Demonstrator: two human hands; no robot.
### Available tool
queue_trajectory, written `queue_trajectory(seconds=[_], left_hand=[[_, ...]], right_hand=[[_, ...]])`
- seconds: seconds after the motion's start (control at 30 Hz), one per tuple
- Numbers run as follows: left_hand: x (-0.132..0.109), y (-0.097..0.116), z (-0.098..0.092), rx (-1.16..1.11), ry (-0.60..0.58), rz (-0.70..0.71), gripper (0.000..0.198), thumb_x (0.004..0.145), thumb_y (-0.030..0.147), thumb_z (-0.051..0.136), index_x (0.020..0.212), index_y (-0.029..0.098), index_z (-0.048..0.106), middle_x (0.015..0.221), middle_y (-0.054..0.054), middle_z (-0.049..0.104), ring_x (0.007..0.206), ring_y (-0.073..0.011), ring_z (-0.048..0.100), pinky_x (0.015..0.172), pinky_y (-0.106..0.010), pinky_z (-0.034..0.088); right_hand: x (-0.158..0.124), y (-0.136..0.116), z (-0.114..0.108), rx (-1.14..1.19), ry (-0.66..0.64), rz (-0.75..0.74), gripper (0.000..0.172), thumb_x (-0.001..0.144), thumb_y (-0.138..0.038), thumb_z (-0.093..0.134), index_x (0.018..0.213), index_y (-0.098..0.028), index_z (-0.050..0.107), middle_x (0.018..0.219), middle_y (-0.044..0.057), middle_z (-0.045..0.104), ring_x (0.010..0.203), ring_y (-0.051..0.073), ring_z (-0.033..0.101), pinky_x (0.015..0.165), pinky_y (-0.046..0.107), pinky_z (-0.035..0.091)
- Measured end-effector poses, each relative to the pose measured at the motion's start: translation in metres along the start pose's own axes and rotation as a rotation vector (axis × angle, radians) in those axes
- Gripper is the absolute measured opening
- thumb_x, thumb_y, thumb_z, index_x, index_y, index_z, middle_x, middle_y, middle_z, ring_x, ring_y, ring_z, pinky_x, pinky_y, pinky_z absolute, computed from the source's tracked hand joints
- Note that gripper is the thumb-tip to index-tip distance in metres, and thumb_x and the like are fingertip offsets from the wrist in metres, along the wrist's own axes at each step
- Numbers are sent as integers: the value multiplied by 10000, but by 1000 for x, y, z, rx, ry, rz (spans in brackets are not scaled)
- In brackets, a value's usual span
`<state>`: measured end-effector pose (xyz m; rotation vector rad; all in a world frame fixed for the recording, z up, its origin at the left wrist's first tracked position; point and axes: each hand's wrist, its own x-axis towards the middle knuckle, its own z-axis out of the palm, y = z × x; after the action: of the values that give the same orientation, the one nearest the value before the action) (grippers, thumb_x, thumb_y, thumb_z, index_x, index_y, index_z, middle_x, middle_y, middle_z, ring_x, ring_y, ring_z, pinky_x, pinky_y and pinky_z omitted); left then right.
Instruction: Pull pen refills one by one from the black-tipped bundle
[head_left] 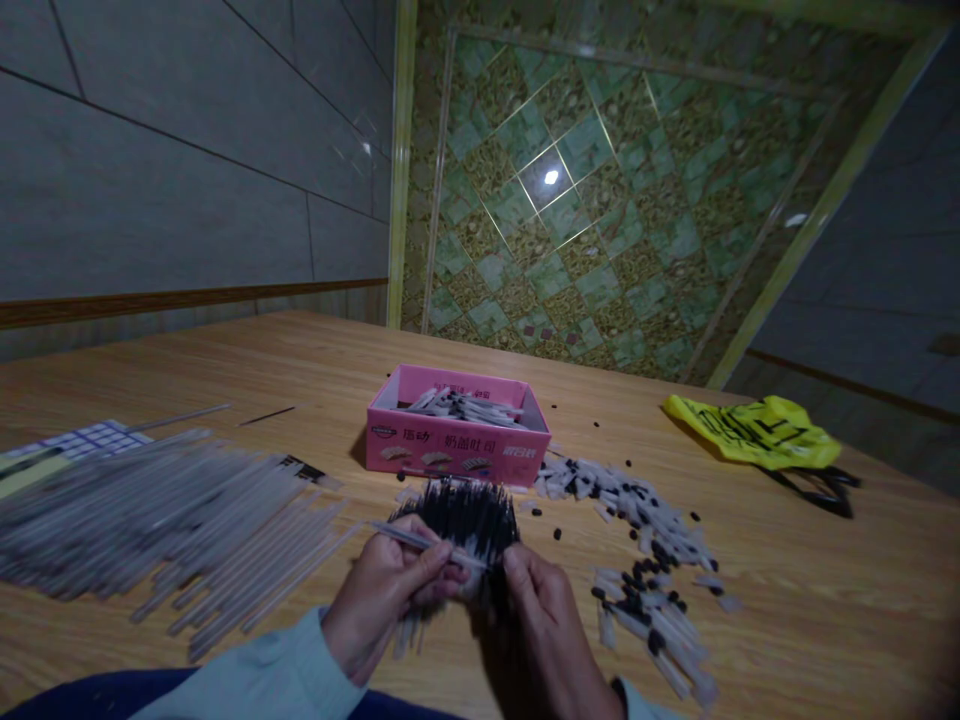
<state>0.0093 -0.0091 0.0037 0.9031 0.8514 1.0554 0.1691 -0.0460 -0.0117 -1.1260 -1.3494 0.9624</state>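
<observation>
My left hand [405,580] is closed round a thin translucent tube [405,535], perhaps more than one, slanting down to the right. My right hand [544,610] has its thumb and fingers pinched close to the tube's right end; what sits in them is hidden. Just behind both hands lies a dense bunch of thin black sticks [469,515], partly covered by the fingers. Beyond it stands a pink cardboard box [457,450], open at the top, with many short whitish pieces with dark ends [465,407] inside.
Long translucent tubes [150,510] are heaped on the wooden table [300,360] at left, by a checked sheet [82,440]. Short clear sleeves [637,505] and small black caps [656,570] lie scattered at right. A yellow plastic bag [757,430] lies farther right, near dark-framed glasses [810,490].
</observation>
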Motion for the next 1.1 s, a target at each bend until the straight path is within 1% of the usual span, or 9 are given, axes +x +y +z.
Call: queue_trajectory(seconds=[0.13,0.2,0.3,0.43,0.57,0.73,0.87,1.0,1.1], left_hand=[[1,0,-2,5,6,-27,268,665,283,721,681,156,485,651,-75,718,599,-126,659,577,-209,522],[2,-1,-3,2,-8,-44,285,663,294,722,684,163,470,639,-65,715,592,-125,657,570,-212,524],[3,-2,-4,-11,-21,-51,294,663,291,724,697,165,461,638,-57,711,599,-130,661,570,-217,528],[1,0,-2,-10,-5,-34,249,705,266,691,720,155,469,672,-57,711,631,-120,660,600,-208,525],[-1,1,-1,-2,2,-55,241,712,264,685,733,152,473,637,-46,699,604,-114,651,578,-203,517],[0,1,-2,-2,2,-45,244,707,259,690,733,151,472,657,-47,700,624,-118,655,603,-214,520],[-1,0,-1,-19,-13,-59,263,694,255,702,719,159,459,615,-40,693,586,-114,645,570,-208,515],[0,0,-2,-19,4,-48,249,704,249,694,738,158,465,649,-41,700,619,-120,654,610,-225,529],[0,-1,-2,-15,-8,-59,247,713,255,686,736,158,460,642,-47,700,594,-111,648,586,-211,523]], right_hand=[[1,-6,-6,-328,-2,-133,199,827,-360,535,772,-172,568,674,-2,547,636,135,483,555,213,362],[1,-4,-6,-420,-42,-129,302,870,-366,455,644,-173,512,607,-15,483,591,126,440,534,217,336],[2,0,-7,-432,-70,-106,372,895,-389,385,603,-177,471,561,-27,432,545,117,408,500,216,313],[1,-3,-8,-448,-33,-188,171,855,-332,482,829,-170,528,690,-3,540,634,138,499,574,221,358],[1,-5,-9,-488,-20,-196,263,890,-320,404,708,-177,528,620,-5,526,590,135,492,549,220,351],[1,-4,-8,-583,-58,-236,185,860,-326,466,809,-173,555,659,4,561,605,141,504,554,222,339],[0,-2,-7,-554,-69,-196,385,911,-356,347,602,-178,493,550,-14,477,524,121,446,496,213,306],[-1,-3,-7,-538,-53,-220,236,867,-367,448,771,-171,539,624,-9,526,571,130,479,527,212,330],[-1,-4,-6,-571,-52,-218,265,878,-350,431,692,-179,513,602,-13,510,562,126,469,524,210,325]])
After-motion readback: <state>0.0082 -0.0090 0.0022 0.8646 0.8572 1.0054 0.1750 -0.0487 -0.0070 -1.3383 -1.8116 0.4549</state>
